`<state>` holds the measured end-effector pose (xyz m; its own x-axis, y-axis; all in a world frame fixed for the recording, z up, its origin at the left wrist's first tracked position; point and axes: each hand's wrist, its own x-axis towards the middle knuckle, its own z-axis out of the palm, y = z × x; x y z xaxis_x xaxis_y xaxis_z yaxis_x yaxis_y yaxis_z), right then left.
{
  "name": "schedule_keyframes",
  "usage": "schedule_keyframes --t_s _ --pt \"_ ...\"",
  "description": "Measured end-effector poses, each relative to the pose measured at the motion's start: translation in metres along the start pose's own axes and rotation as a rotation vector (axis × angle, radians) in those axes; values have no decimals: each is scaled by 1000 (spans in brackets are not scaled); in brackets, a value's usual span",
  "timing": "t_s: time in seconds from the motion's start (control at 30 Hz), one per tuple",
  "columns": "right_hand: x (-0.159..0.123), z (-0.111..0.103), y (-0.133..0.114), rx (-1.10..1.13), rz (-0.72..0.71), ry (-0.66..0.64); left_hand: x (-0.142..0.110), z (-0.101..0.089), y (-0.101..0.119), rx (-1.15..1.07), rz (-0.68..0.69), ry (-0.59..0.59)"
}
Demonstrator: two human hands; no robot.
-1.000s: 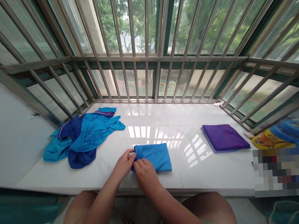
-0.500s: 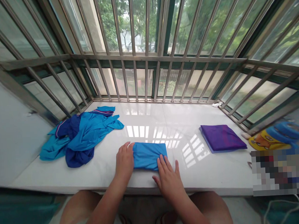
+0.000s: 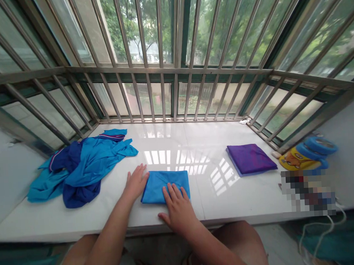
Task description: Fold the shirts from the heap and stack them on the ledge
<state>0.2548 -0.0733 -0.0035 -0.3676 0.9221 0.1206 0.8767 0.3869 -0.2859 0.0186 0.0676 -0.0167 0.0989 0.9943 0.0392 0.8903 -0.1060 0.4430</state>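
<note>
Cloth (image 3: 156, 185) | R hand (image 3: 178, 209) atop | L hand (image 3: 135, 183) at L edge | both open, no grip

Metal bars (image 3: 163, 97) run across the windows (image 3: 203, 28), with green trees (image 3: 167, 34) outside. At right, a yellow-and-blue container (image 3: 299, 157) sits near the wall (image 3: 348, 151); a pale cord (image 3: 331, 224) hangs below. A small white scrap (image 3: 245, 121), perhaps tissue, lies by the bars.

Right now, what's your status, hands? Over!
Left hand open at left edge of folded blue cloth. Right hand open, fingers on top. Crumpled blue clothes left, folded purple cloth right, neither touching it.
</note>
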Motion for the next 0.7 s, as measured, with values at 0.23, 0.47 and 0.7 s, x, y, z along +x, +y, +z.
schedule_keyframes --t_s 0.23,0.47,0.7 --pt "-41 38 -33 -70 79 113 -4 1 -14 19 -12 186" --pt "-25 13 -53 -164 101 44 -6 2 -10 123 40 214" --pt "-7 -16 -53 -95 -81 -70 -8 2 -6 123 37 230"
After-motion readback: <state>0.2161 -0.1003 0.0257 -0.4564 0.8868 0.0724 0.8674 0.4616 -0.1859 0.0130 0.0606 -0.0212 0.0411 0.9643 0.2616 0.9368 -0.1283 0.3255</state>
